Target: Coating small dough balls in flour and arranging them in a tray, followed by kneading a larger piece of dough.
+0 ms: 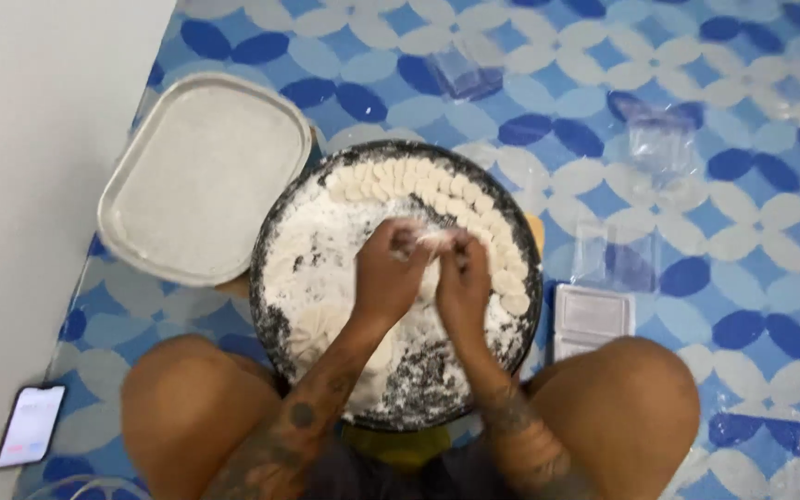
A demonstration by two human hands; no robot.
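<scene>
We look straight down between our two bare knees at a round dark tray (270, 315) dusted thick with white flour, set on a floor mat (743, 278) patterned in blue and pale ovals. Left hand (389, 273) and right hand (463, 278) meet over the middle of the tray, thumbs and fingertips pinched together on one small pale piece of dough (430, 239); both sets of fingers are curled tight around it, and the piece is held just above the floured surface. The hands touch each other at the fingertips. A curved row of finished dough pieces (474, 208) runs along the far and right rim of the tray, from upper left round to the right side, each piece lying against the next. A few more pale pieces lie in the flour near the left wrist, though they blur into the powder. Left of the tray, its edge touching or just beside the rim, sits a rounded rectangular white container (201, 176) with flour inside. A small white tray (590, 319) lies just beside the right knee. Clear plastic boxes (615, 255) rest on the mat farther right and beyond. A phone (31, 424) lies near the left knee by the wall.
</scene>
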